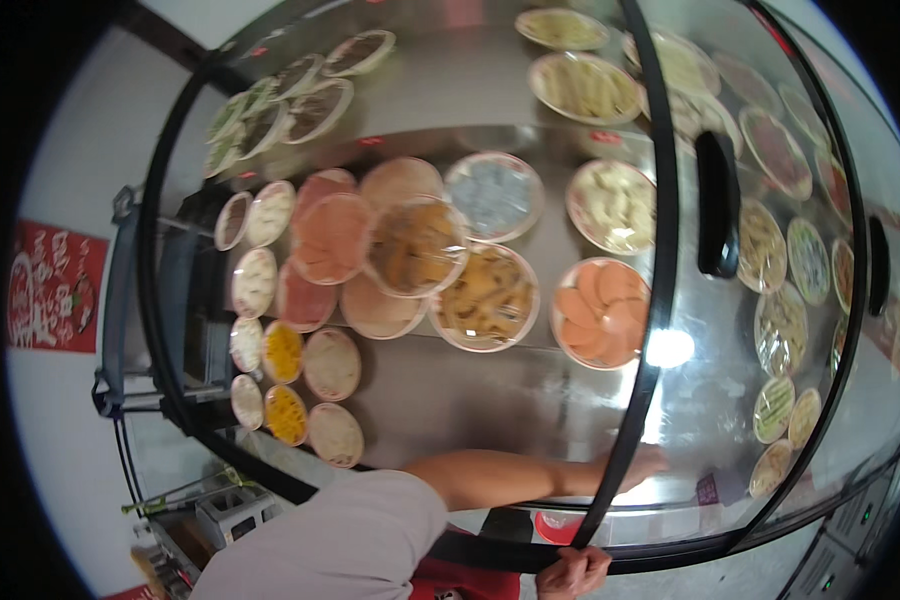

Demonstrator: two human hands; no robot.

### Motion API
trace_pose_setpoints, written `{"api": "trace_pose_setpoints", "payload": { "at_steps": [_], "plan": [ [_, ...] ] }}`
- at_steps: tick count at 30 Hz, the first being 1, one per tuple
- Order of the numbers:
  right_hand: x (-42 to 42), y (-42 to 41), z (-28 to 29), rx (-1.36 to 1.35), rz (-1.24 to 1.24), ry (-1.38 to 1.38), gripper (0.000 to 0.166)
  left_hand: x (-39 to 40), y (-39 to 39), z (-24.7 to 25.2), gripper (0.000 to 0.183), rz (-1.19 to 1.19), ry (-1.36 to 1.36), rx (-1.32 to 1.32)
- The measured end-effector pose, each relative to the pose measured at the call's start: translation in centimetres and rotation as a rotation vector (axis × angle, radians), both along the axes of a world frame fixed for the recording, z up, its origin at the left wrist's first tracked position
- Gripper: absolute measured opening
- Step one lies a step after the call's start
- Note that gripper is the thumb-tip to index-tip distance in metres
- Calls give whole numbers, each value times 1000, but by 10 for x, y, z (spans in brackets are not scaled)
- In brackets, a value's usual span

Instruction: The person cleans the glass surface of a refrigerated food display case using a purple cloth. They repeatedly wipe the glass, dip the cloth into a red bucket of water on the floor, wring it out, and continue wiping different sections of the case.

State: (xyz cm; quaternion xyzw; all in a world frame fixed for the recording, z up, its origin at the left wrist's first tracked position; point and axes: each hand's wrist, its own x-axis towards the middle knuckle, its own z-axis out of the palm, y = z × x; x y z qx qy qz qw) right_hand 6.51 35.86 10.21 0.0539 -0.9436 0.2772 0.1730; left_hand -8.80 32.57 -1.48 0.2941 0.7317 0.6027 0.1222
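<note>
My left arm reaches into a glass-fronted display case, and my left hand [643, 466], blurred behind the glass, is low over the bare metal shelf [457, 397]. What its fingers do is unclear. At the bottom, my right hand [574, 571] is closed around the lower end of the black door frame [621, 457]. Film-covered plates fill the middle: sliced pink-orange rounds [602, 313], pale pieces [613, 206], a grey food [493, 196] and brown-orange food [487, 298]. Another brown-orange plate [416, 246] overlaps its neighbours, beside stacked plates of pink slices [331, 238].
Small plates of yellow food [283, 351] and pale food [333, 364] stand left. More plates [585, 88] line the upper shelf. Behind the right panes are further plates [761, 246] and a black door handle [718, 204]. A red container [557, 527] shows below the case.
</note>
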Motion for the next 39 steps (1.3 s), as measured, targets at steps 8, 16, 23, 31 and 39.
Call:
{"api": "trace_pose_setpoints", "payload": {
  "at_steps": [8, 16, 23, 31, 39],
  "plan": [
    [-28, -51, 46, -168, 65, -129, 14, 85, -297, 78, 14, 656, -473, -273],
    [-185, -225, 36, -1095, 94, -935, 38, 173, -426, 161, 15, 1204, -412, -209],
    [-237, -274, -12, -1334, -40, -987, 22, 250, -603, 227, 15, 1596, 229, -902],
    [-220, -258, 5, -1123, 6, -782, 16, 183, -766, 262, 30, 1623, 526, -1110],
    [-82, -204, 10, -910, -100, -1102, 20, 124, -823, 232, 46, 1509, 358, -1281]
  ]
}}
